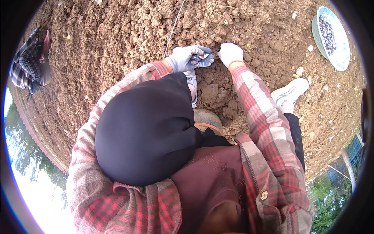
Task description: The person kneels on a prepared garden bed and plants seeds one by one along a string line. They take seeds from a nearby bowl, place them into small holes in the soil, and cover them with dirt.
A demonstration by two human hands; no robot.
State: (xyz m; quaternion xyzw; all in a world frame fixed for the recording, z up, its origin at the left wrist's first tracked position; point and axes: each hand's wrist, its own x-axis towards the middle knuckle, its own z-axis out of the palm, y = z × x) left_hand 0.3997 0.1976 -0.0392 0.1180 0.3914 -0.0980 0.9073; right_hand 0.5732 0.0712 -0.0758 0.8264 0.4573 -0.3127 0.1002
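My left hand (pixel 190 58), in a pale glove stained blue at the fingers, is cupped around several small cloves or bulb pieces (pixel 198 59), some tinted purple-blue. Just to its right, my right hand (pixel 230 54) in a white glove reaches down at the tilled brown soil (pixel 216 87), fingertips close together near a dark hollow. Whether anything is between those fingertips cannot be told. A thin white string (pixel 174 26) runs over the soil to my left wrist.
A pale basin (pixel 346 44) holding many blue-tinted pieces stands at the upper right. My shoe (pixel 292 89) rests on the soil at right. A round container with an orange band (pixel 208 118) is below my hands. Another person in plaid (pixel 30 64) is at far left.
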